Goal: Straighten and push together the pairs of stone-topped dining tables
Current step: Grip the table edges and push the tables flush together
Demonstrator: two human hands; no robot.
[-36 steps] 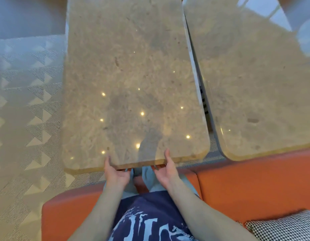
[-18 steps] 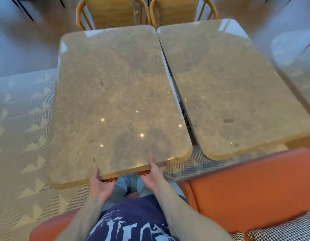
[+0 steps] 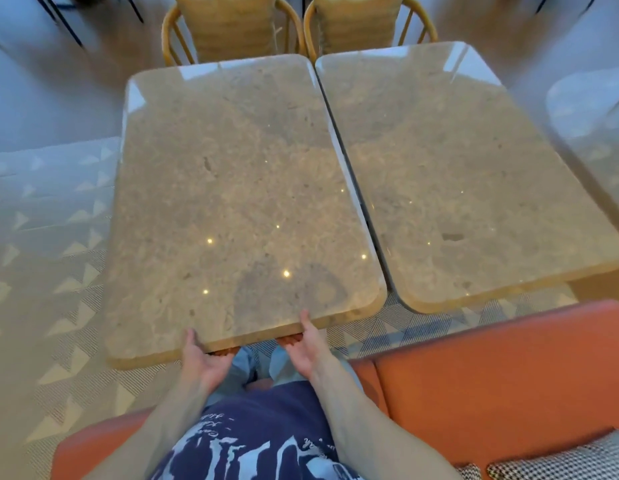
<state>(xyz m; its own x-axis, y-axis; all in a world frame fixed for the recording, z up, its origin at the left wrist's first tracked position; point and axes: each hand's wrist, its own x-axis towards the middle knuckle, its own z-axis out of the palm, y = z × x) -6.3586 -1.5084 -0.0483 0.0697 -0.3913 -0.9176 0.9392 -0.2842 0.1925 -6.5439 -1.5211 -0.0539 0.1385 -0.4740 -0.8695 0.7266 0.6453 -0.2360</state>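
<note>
Two beige stone-topped tables stand side by side. The left table (image 3: 232, 188) is right in front of me; the right table (image 3: 474, 174) lies beside it with a narrow dark gap between them that widens a little toward me. The left table's near edge sticks out closer to me than the right one's. My left hand (image 3: 206, 358) and my right hand (image 3: 310, 344) both grip the left table's near edge, thumbs on top and fingers underneath.
An orange bench (image 3: 491, 382) runs under and to the right of me, with a checked cushion (image 3: 561, 462) at its lower right. Two wicker chairs (image 3: 232, 26) (image 3: 360, 22) stand at the tables' far ends. Another tabletop (image 3: 592, 109) shows at the right edge. Patterned carpet (image 3: 48, 271) lies left.
My view has lifted, so the far ends of both tables and the chairs now show. The gap between the tables has narrowed. Both hands stay on the left table's near edge.
</note>
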